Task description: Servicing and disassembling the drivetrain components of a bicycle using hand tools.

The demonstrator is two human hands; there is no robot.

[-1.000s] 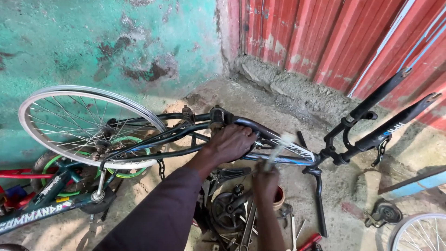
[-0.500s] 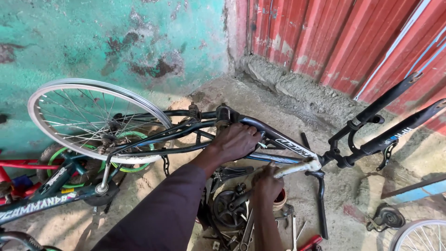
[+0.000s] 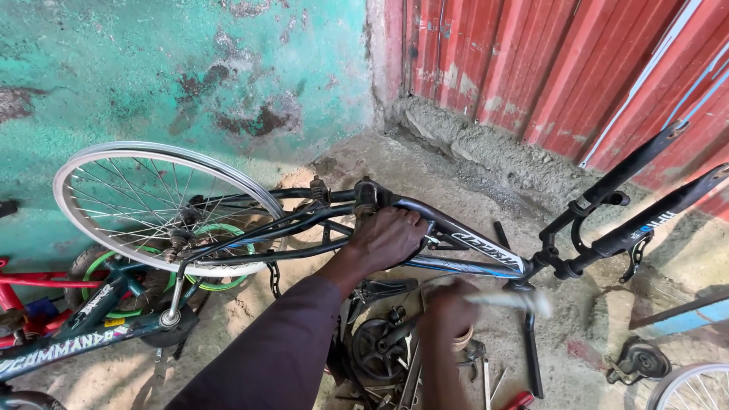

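An upturned black bicycle frame (image 3: 474,244) lies across the middle, with a spoked rear wheel (image 3: 152,152) on the left and its fork (image 3: 638,228) pointing up to the right. My left hand (image 3: 387,237), in a dark sleeve, grips the frame by the bottom bracket. Just below the frame, my right hand (image 3: 448,304) holds a pale tool (image 3: 509,298). The tool is blurred, and its tip is close under the head tube.
A crank with chainring (image 3: 376,349) and several loose tools (image 3: 486,372) lie on the sandy ground under the frame. A red and teal bike (image 3: 68,342) lies at left, and another wheel (image 3: 695,387) is at bottom right. A teal wall (image 3: 190,68) and red corrugated sheeting (image 3: 531,61) stand behind.
My right hand has swung the pale tool down and to the right, toward the head tube; it is now motion-blurred. My left hand keeps its grip on the frame.
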